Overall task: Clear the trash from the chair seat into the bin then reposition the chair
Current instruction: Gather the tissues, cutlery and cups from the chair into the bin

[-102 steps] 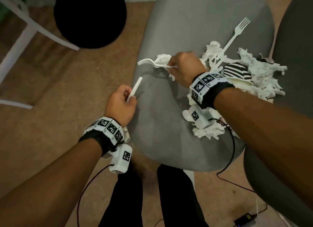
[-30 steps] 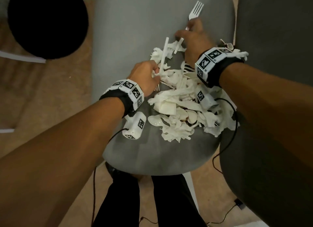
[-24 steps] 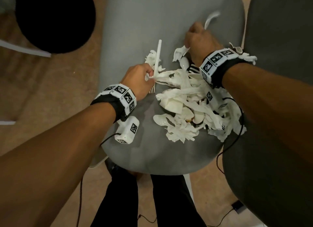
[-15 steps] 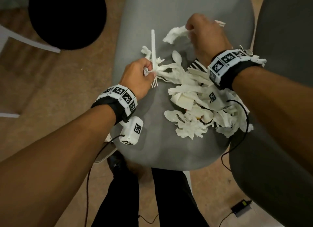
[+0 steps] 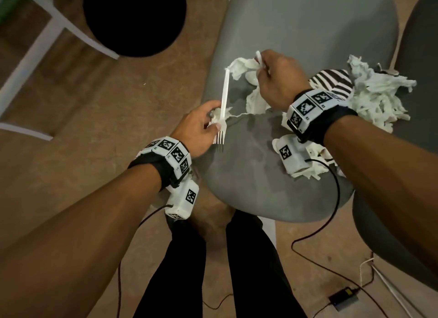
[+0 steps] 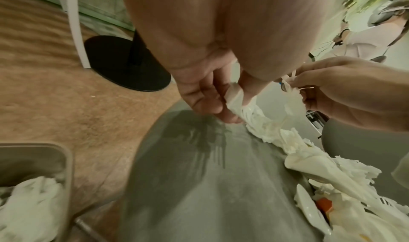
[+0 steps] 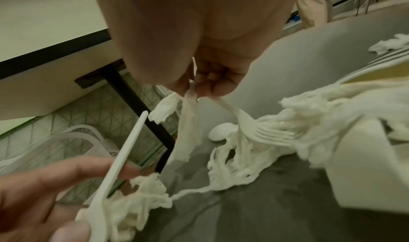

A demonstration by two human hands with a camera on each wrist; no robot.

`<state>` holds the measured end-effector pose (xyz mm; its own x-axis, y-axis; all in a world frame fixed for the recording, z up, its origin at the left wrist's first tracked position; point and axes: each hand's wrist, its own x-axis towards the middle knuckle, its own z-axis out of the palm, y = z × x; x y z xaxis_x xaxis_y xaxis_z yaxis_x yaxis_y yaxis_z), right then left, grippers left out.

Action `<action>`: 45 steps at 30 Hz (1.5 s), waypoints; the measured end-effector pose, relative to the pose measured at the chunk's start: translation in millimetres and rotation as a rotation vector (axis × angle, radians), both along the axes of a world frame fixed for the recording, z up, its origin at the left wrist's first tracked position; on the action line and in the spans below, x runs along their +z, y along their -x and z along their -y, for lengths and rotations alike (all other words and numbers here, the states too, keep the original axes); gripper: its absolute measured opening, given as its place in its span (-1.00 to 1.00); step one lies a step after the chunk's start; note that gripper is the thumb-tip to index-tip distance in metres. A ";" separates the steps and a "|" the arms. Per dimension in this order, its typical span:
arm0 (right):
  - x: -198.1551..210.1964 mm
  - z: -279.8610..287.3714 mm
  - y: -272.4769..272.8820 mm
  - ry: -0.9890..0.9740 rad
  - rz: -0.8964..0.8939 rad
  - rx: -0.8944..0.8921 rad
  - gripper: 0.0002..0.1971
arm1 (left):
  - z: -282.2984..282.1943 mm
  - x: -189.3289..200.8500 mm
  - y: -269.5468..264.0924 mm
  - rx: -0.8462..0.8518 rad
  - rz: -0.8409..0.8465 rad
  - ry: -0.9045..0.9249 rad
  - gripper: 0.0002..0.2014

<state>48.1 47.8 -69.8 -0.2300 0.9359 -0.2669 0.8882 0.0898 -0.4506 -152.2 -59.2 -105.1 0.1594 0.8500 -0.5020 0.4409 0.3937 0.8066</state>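
On the grey chair seat (image 5: 248, 175) lies a heap of torn white tissue (image 5: 379, 97) with a striped paper cup (image 5: 331, 80) in it. My left hand (image 5: 214, 123) hovers over the seat's left edge. It pinches a white plastic fork (image 5: 224, 97), tines down, together with a wad of tissue (image 7: 141, 202). My right hand (image 5: 260, 66), further back, grips a tissue strip (image 7: 188, 123) and a second fork (image 7: 254, 128) by its handle. A thin tissue strand (image 5: 239, 115) stretches between the two hands. A white spoon (image 7: 221, 132) rests on the seat below the right hand.
A beige bin (image 6: 66, 167) holding tissue stands on the carpet left of the chair. A black round stand base (image 5: 134, 16) and white chair legs (image 5: 35, 49) are at the back left. A second grey chair (image 5: 422, 45) is on the right. Cables (image 5: 308, 251) trail on the floor.
Both hands drew left, away from the heap, pulling tissue with them. The right hand picked up the second fork from further back on the seat. The left hand kept its fork.
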 end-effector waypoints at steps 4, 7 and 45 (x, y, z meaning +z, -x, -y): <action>2.9 22.3 30.7 0.073 -0.076 0.020 -0.74 | 25.3 -3.6 19.0 0.041 -0.071 0.035 -0.70; 5.6 43.9 63.5 0.127 -0.153 0.050 -0.76 | 43.8 -8.3 37.0 0.185 -0.095 0.083 -0.69; -31.4 94.0 109.3 0.601 -0.457 -0.068 -0.73 | 28.0 -19.0 79.3 -0.004 -0.476 -0.032 -0.69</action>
